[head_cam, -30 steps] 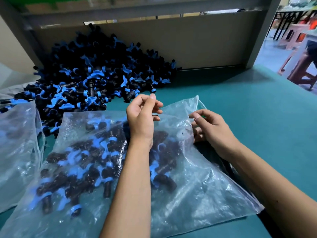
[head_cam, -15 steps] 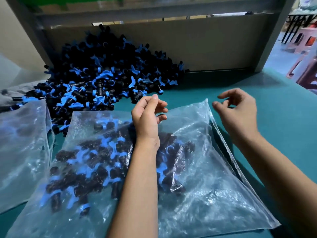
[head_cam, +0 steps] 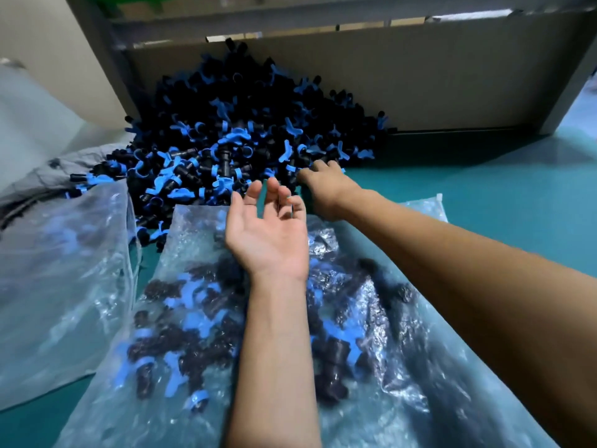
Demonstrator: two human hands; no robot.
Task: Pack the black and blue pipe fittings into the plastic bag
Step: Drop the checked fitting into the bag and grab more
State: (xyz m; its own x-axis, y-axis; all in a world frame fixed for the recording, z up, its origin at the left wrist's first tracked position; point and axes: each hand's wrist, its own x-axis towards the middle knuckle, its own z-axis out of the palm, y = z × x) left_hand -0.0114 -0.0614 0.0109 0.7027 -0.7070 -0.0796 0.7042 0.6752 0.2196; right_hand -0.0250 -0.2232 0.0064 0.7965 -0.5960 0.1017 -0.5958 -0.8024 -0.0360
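A big heap of black and blue pipe fittings [head_cam: 232, 137] lies against the back board. In front of it lies a clear plastic bag [head_cam: 403, 367] with several fittings [head_cam: 193, 321] inside. My left hand [head_cam: 268, 231] hovers palm up over the bag's far end, fingers relaxed and holding nothing. My right hand [head_cam: 326, 189] reaches past the bag to the heap's near right edge. Its fingers lie spread among the fittings there, fingertips partly hidden by them.
A second clear bag [head_cam: 64, 270] of fittings lies at the left, with grey cloth [head_cam: 64, 169] behind it. A brown board [head_cam: 420, 76] closes the back. Green tabletop [head_cam: 500, 182] stretches to the right.
My right hand has left the bag's right edge and moved forward to the heap. My left hand has turned palm up and opened its fingers. The view has shifted closer to the heap.
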